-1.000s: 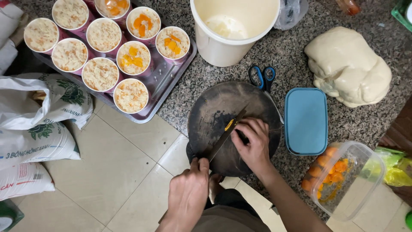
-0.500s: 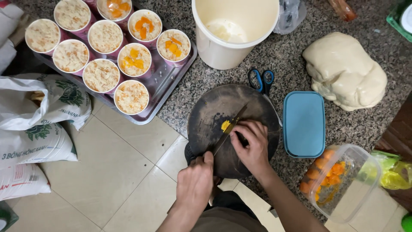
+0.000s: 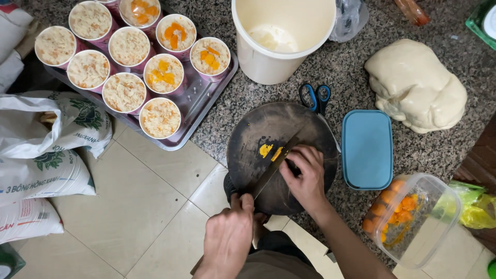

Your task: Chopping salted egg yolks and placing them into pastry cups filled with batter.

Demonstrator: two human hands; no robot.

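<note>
While the left hand [image 3: 227, 237] clenches the knife [image 3: 274, 168] handle, its blade angles up across the round dark board [image 3: 253, 139]. Just beyond the right hand's [image 3: 307, 178] curled fingertips [image 3: 297, 154], which press on the board, lie two yellow pieces [image 3: 270, 151], touching the blade's far end.

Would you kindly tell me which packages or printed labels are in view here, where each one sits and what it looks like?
Upper sack: on the floor at left below the tray, white, crumpled and open, with green leaf print.
Middle sack: under it, white with green emblem and dark lettering.
Lower sack: at the left edge, white with red lettering.
No screens or signs show.
</note>
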